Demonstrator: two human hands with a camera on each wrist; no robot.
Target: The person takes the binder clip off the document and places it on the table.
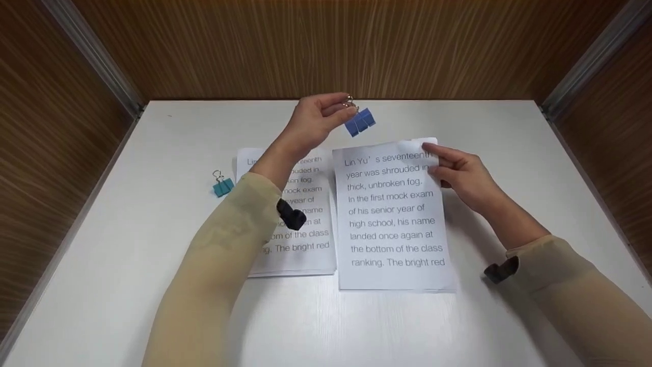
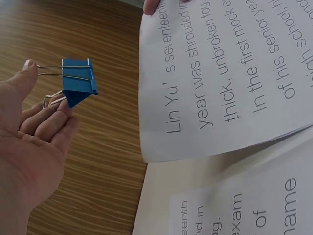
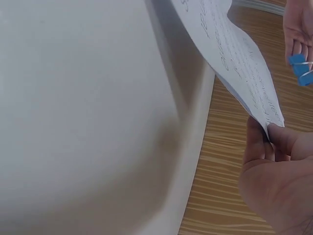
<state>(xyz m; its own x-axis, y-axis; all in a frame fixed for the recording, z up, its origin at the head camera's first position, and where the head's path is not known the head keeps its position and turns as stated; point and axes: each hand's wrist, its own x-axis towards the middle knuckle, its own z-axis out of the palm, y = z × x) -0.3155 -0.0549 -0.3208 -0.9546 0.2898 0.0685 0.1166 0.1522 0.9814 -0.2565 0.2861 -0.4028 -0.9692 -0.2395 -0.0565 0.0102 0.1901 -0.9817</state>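
Note:
My left hand [image 1: 318, 120] pinches a blue binder clip [image 1: 360, 122] by its wire handles, thumb on one handle and fingers under the other in the left wrist view. The clip hangs just above the top edge of the right-hand stack of printed sheets [image 1: 392, 219], apart from the paper. At that stack's upper right corner, my right hand [image 1: 461, 173] pinches the sheets between thumb and fingers. In the right wrist view the held paper [image 3: 239, 68] is lifted and bends away from the table.
A second stack of printed sheets [image 1: 300, 260] lies to the left, partly under my left forearm. Beside it rests a teal binder clip [image 1: 222, 187] with a raised handle. Wood-grain panels [image 1: 326, 51] enclose the white table [image 1: 397, 326] at the back and sides.

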